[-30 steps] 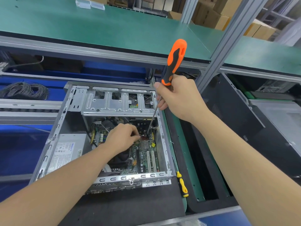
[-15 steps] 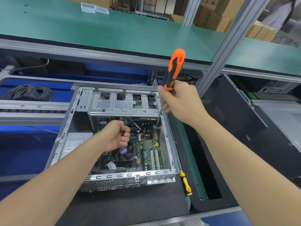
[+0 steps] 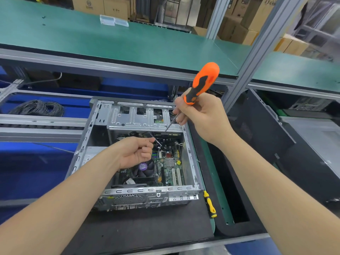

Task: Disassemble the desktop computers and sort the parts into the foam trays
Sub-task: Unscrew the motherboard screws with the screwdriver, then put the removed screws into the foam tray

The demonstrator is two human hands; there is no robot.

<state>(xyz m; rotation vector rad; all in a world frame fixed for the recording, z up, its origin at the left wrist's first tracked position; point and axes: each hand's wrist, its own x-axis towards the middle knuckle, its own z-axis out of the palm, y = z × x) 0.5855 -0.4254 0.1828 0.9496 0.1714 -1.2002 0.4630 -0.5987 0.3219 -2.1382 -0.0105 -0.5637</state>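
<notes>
The right hand [image 3: 204,120] was wrapped tightly round the lower, black part of the orange screwdriver [image 3: 203,83]. Its fingers were fully curled, and the handle stuck up out of the fist, tilted to the right. Below the fist the thin metal shaft slanted down and left, its tip over the near edge of the drive cage [image 3: 139,120]; whether it touched could not be told.

The left hand [image 3: 136,153] was lower and to the left of that grip, over the open computer case [image 3: 192,162]. Its fingers were curled in, with thumb and forefinger pinched together on a thin wire [image 3: 158,141] that ran from the fingertips down toward the motherboard [image 3: 171,162]. Directly beneath this hand sat the black cooler fan [image 3: 145,172], a purple sticker at its hub.

The case lay open side up on a black foam mat [image 3: 147,229], under both hands. Below the right forearm, just beside the case's near right corner, a yellow screwdriver [image 3: 209,205] lay on a green strip. Further right of that a black foam tray [image 3: 237,230] showed its rim. Beyond the right wrist stood a black side panel [image 3: 261,129]. Well to the left of the left-hand pinch lay a coil of black cable [image 3: 36,108]. A green shelf [image 3: 128,43] ran above both grips.
</notes>
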